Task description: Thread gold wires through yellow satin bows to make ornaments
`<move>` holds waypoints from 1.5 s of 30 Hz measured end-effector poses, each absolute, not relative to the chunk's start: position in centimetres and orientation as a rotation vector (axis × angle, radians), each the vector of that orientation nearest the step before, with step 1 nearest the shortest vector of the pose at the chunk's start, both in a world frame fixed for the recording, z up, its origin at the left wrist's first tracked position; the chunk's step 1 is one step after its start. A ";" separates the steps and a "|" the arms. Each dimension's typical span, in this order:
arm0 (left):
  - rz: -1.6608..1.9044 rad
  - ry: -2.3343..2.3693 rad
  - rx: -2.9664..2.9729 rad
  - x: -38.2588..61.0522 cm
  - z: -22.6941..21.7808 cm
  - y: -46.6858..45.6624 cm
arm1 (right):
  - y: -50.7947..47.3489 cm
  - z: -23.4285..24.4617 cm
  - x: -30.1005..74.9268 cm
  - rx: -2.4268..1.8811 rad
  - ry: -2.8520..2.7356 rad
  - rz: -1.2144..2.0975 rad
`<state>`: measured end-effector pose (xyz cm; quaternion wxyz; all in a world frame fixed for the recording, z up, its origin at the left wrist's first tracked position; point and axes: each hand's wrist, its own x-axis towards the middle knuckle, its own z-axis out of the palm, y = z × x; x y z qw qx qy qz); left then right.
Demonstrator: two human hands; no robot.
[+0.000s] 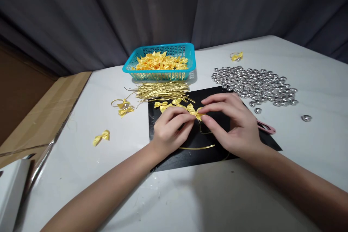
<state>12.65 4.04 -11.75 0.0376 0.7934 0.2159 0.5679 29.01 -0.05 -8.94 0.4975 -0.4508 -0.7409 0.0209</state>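
Observation:
Both hands meet over a black mat [174, 157] on the white table. My left hand [170, 130] and my right hand [233, 123] pinch a small yellow ribbon bow [198, 113] between their fingertips. A thin gold wire tie [197, 148] hangs from the bow and curves across the mat below my hands. Two more yellow bows [163, 105] lie on the mat's far edge.
A teal basket [163, 75] of yellow bows stands at the back, a bundle of gold wire ties [163, 90] before it. A heap of silver beads [255, 85] lies right. Finished bows [123, 108] and a loose bow [101, 137] lie left. Cardboard [40, 116] borders the left edge.

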 end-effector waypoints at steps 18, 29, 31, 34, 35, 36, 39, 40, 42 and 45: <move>1.686 0.550 2.514 12.9 -11.6 3.6 | -0.3 -9.2 28.4 -1.034 -1.843 0.058; 1.669 0.518 2.563 12.9 -12.0 3.8 | -0.4 -9.0 28.7 -1.089 -1.735 0.196; 1.669 0.538 2.543 12.8 -12.1 3.9 | -0.2 -9.1 28.8 -1.113 -1.705 0.306; 1.679 0.552 2.512 12.8 -12.1 3.9 | 0.1 -9.1 29.0 -1.147 -1.668 0.434; 1.677 0.558 2.504 12.9 -12.0 3.9 | 0.2 -9.1 29.0 -1.151 -1.658 0.471; 1.675 0.573 2.487 12.9 -12.0 3.9 | 0.3 -9.1 29.0 -1.156 -1.631 0.506; 1.681 0.696 2.333 13.2 -11.8 3.7 | 0.3 -9.3 29.0 -1.227 -1.442 0.633; 1.679 0.756 2.248 13.3 -11.7 3.6 | 0.3 -9.4 28.9 -1.254 -1.371 0.705; 1.653 0.856 2.076 13.5 -11.6 3.5 | 0.1 -9.6 28.6 -1.284 -1.301 0.879; 1.578 0.924 1.933 13.6 -11.6 3.3 | -0.3 -9.8 27.8 -1.264 -1.316 1.102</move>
